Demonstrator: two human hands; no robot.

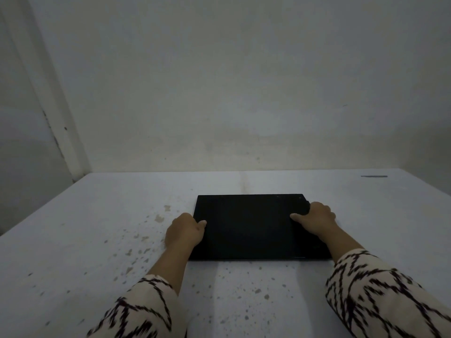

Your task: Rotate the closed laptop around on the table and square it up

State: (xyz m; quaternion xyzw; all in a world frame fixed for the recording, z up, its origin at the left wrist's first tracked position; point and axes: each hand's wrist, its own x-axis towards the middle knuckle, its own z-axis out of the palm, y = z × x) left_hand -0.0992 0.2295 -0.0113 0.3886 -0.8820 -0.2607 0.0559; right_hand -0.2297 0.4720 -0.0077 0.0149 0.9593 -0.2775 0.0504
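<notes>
A closed black laptop (251,225) lies flat on the white table (97,240), its long edges running roughly parallel to the table's near edge. My left hand (185,231) grips the laptop's left edge, thumb resting on the lid. My right hand (316,217) grips the right edge near the far right corner, thumb on top as well. The fingers of both hands are hidden below or behind the edges.
The white table is speckled with brownish chips and stains left of and in front of the laptop. A bare wall (244,93) rises just behind the table's far edge. A thin dark mark (374,176) lies at the far right of the tabletop.
</notes>
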